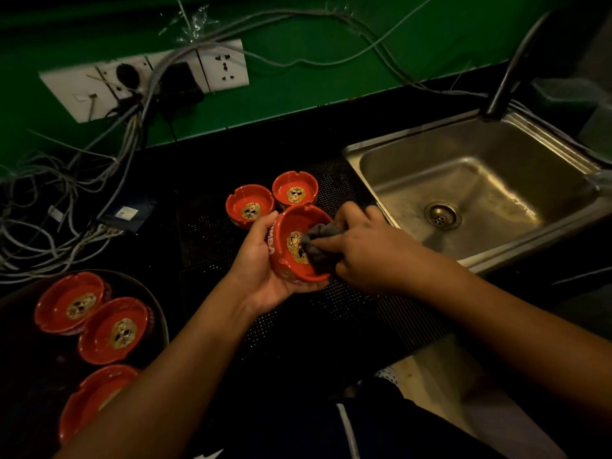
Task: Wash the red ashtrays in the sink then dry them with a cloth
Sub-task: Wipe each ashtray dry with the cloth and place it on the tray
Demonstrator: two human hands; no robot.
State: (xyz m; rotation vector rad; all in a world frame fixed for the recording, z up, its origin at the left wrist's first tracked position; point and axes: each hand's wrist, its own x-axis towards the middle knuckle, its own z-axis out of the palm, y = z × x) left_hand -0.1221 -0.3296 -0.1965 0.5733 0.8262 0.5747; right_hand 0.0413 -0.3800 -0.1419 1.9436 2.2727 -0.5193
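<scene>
Nearest, lower L: dark round tray (155,303), shallow, held 3 glossy red ashtrays in a row: near ashtray (96,395) partly behind the L forearm, mid ashtray (114,329), far ashtray (71,303). Each was round w/ a notched rim and a gold crackled emblem on its floor. Centre: left hand (261,263) cupped under and round the held ashtray (287,223), which was tilted w/ its mouth toward the R; white lettering on outer wall, not fully legible. Right hand (361,256) pinched a crumpled grey cloth (319,235), pressed into the bowl over the emblem. Hands close together, both clamped, ashtray between them, above a black perforated mat (331,309). Just beyond, on the mat, 2 more stood upright side by side: rear-left ashtray (250,207), rear-right ashtray (294,190). R: stainless sink (414,167), rectangular, dull sheen, round drain strainer (442,215) in its floor; dark curved tap (510,71) behind. Far: green wall (298,94), white socket strip (225,66), tangled grey cables (66,226).
</scene>
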